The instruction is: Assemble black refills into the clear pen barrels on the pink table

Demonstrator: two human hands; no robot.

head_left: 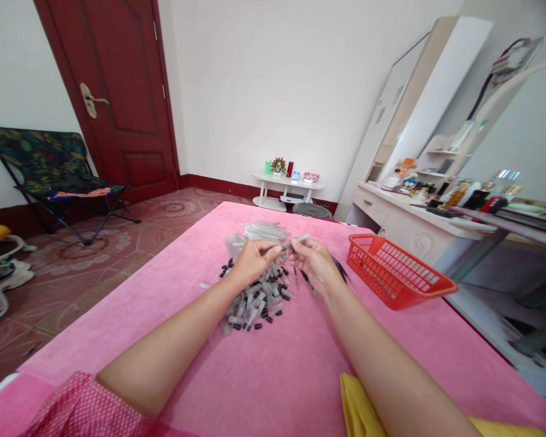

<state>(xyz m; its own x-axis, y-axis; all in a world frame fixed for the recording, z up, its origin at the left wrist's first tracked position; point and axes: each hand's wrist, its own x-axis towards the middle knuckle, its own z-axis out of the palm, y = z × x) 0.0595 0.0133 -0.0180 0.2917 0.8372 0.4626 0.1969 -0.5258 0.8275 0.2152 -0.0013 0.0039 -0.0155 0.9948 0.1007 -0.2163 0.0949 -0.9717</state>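
My left hand [253, 260] and my right hand [317, 262] meet above the pile, their fingertips pinching a slim pen-like piece. A pale translucent cap [303, 237] shows at the end in my right fingers; the rest of the piece is mostly covered. Below my left hand lies a heap of translucent caps [253, 312] mixed with short black plugs [258, 326]. Clear slender tubes [262, 230] are bunched behind the hands. Under and beside my right hand several dark thin pen-like pieces [306, 277] rest on the pink cloth.
A red plastic basket [398, 273] stands at the right on the pink-covered table [273, 382]. Yellow cloth [361, 406] lies under my right forearm. Beyond are a dressing table [391, 212], a small white stand [291, 181], a folding chair [50, 164] and a door [118, 91].
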